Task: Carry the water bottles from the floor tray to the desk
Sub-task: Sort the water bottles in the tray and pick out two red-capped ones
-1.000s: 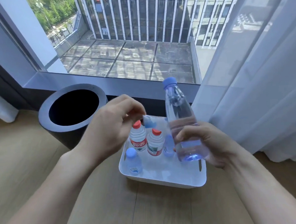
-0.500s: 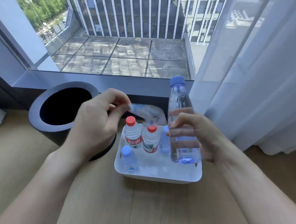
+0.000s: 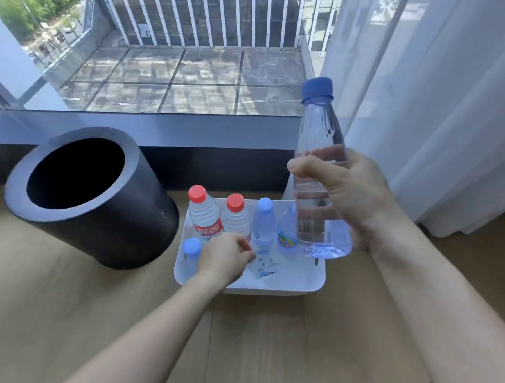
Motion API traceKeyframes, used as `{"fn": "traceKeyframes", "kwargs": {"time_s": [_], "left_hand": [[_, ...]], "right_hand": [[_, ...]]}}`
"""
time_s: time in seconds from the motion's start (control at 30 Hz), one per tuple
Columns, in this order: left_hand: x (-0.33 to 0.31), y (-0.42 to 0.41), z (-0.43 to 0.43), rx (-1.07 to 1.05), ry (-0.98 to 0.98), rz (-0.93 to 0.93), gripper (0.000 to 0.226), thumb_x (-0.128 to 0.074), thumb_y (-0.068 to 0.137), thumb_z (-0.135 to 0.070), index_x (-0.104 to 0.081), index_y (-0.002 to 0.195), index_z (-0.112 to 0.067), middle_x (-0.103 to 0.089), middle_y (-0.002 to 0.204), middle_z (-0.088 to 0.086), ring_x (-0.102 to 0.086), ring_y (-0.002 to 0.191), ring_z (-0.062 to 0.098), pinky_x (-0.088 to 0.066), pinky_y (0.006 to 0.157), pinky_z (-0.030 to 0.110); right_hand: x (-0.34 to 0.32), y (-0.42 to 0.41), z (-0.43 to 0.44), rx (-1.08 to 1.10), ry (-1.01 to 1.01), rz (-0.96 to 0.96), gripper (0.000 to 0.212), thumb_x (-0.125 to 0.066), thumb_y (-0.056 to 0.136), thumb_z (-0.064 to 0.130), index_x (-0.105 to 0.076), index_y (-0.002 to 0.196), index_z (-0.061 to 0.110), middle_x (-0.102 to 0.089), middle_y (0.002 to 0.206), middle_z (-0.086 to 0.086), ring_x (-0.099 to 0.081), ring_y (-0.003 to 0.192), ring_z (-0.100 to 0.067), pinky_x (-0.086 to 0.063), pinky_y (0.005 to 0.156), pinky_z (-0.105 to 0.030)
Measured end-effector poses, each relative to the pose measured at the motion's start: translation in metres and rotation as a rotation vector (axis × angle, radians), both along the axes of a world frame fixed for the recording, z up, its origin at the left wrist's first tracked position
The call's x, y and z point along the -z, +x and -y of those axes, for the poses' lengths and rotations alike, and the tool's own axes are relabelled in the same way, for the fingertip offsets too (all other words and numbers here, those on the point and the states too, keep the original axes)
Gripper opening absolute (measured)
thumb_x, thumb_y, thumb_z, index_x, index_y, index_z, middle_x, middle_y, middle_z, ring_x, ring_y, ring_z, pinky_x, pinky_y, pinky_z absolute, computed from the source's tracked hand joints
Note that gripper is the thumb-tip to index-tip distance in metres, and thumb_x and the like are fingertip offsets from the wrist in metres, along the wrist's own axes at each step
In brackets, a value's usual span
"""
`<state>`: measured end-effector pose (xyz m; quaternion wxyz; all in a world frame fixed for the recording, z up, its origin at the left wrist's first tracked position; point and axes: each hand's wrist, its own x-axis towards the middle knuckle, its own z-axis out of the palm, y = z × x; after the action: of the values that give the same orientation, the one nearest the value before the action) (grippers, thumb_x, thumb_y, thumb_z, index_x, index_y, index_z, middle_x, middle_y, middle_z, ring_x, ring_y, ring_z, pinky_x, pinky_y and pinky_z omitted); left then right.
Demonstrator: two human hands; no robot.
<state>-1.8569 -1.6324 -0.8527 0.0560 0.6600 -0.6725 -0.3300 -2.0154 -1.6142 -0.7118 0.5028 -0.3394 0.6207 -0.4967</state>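
1. While half a second ago pinching a peeled clear label high above the red caps, left hand (image 3: pixel 224 255) now sits low inside the white tray (image 3: pixel 279 285), fingers curled together beside that label (image 3: pixel 264 264) lying on the tray floor; cannot tell whether still pinching it.
2. Right hand (image 3: pixel 345 198), at centre right of the frame, stays clamped around the tall blue-capped bottle (image 3: pixel 320 170), upright, lifted clear of the tray.
3. Means, by judgement: label dealt with, one bottle ready for carrying to the counter, which lies out of view; nothing delivered yet.
4. Looks clear and bare-walled, that held bottle, water filling most of it, blue-tinted base near the tray's right rim.
5. Left in the tray at lower centre: two red-capped bottles (image 3: pixel 204 214) touching side by side, a pale blue-capped bottle (image 3: pixel 264 220) right of them, a short blue-capped one (image 3: pixel 192 248) at the left wall.
6. Just left of the tray, a dark round bin (image 3: pixel 101 225) on the wooden floor (image 3: pixel 253 337).
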Motion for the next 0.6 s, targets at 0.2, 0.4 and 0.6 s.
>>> {"fn": "traceKeyframes", "kwargs": {"time_s": [0.2,0.4,0.6], "left_hand": [[0.029,-0.035,0.002,0.053,0.000,0.044,0.012,-0.064,0.081,-0.025,-0.073,0.086,-0.019,-0.074,0.096,0.003,-0.064,0.095,0.025,-0.052,0.081,0.034],[0.037,-0.053,-0.002,0.096,0.031,-0.034,0.006,-0.066,0.079,-0.018,-0.071,0.076,-0.014,-0.073,0.086,0.005,-0.064,0.086,0.022,-0.044,0.070,0.026],[0.035,-0.057,-0.003,0.164,0.105,-0.096,0.009,-0.064,0.081,-0.016,-0.071,0.086,-0.014,-0.064,0.081,-0.002,-0.057,0.075,0.015,-0.039,0.069,0.022]], "right_hand": [[0.008,-0.019,-0.008,0.031,0.004,-0.011,0.042,-0.076,0.069,0.017,-0.057,0.106,0.011,-0.061,0.095,-0.007,-0.068,0.058,-0.005,-0.059,0.055,-0.033],[0.017,-0.033,-0.010,0.020,0.017,0.001,0.039,-0.075,0.069,0.016,-0.056,0.104,0.012,-0.061,0.093,-0.007,-0.069,0.060,-0.008,-0.059,0.055,-0.033],[0.023,-0.031,-0.012,-0.012,0.024,-0.005,0.038,-0.076,0.069,0.013,-0.057,0.101,0.010,-0.060,0.096,-0.013,-0.067,0.057,-0.008,-0.059,0.057,-0.035]]}}
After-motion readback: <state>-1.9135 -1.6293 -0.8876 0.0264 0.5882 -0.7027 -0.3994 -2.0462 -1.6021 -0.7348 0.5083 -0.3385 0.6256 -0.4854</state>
